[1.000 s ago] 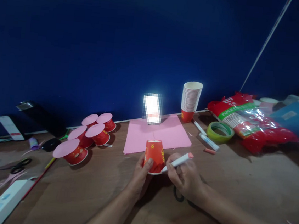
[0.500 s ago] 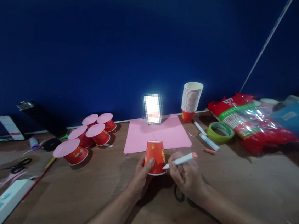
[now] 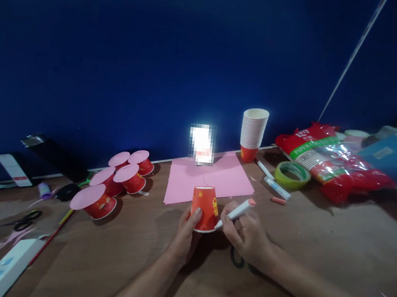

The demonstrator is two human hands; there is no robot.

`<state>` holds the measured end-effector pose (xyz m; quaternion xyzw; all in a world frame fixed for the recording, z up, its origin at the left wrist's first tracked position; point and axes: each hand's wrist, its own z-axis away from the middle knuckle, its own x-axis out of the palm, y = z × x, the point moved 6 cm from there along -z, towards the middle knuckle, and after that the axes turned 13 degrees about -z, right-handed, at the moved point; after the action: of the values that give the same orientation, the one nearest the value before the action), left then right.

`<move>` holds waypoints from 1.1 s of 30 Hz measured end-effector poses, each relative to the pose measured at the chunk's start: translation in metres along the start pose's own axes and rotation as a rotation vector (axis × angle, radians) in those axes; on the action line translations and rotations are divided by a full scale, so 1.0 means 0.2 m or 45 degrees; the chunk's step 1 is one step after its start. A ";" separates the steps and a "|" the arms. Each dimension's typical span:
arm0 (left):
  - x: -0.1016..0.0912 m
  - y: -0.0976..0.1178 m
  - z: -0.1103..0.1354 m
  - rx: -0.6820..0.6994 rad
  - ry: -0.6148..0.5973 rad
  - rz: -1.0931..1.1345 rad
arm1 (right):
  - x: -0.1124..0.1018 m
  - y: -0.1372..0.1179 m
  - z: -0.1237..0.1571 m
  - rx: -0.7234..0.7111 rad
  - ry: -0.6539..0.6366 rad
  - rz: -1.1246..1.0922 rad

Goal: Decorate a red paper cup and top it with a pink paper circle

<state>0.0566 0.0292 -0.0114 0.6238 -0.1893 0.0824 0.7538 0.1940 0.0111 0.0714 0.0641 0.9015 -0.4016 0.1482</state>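
Note:
An upside-down red paper cup (image 3: 205, 208) stands on the wooden table (image 3: 131, 250), just in front of a pink paper sheet (image 3: 209, 178). My left hand (image 3: 186, 234) is closed round the cup's left side. My right hand (image 3: 246, 234) pinches a white marker with a pink end (image 3: 236, 213). The marker's tip touches the cup's lower right rim.
Several red cups capped with pink discs (image 3: 113, 182) lie at the left. A stack of paper cups (image 3: 252, 133), a green tape roll (image 3: 292, 174), pens (image 3: 275, 187) and a bag of cups (image 3: 328, 160) sit at the right. Scissors (image 3: 24, 220) and a power strip (image 3: 1, 272) lie at the left front.
The cup has turned a little in my left hand, showing more yellow print. The marker has swung slightly back to the left at the rim.

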 end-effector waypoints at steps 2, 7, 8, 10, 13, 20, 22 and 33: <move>0.01 0.01 0.00 0.010 -0.024 -0.013 | 0.00 -0.01 0.00 -0.029 -0.013 0.032; 0.01 0.00 0.00 0.034 -0.019 -0.032 | 0.01 -0.03 0.01 -0.109 -0.034 0.134; 0.00 0.00 0.00 0.040 -0.002 -0.033 | 0.01 -0.02 0.01 -0.120 -0.027 0.146; 0.00 0.00 -0.01 0.045 0.021 -0.036 | 0.01 -0.02 0.02 -0.125 -0.014 0.163; 0.00 -0.01 -0.01 0.033 0.003 -0.021 | 0.00 -0.01 0.02 -0.103 0.013 0.153; 0.00 -0.02 -0.01 0.003 0.007 -0.037 | -0.01 -0.01 0.01 -0.086 0.032 0.135; 0.00 -0.02 -0.01 0.000 0.014 -0.029 | -0.01 -0.01 0.01 -0.083 0.032 0.131; 0.00 0.00 0.00 0.026 0.031 -0.005 | 0.01 0.00 0.00 -0.071 -0.029 0.126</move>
<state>0.0566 0.0292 -0.0117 0.6307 -0.1781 0.0906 0.7499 0.1931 0.0115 0.0709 0.1000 0.9063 -0.3691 0.1798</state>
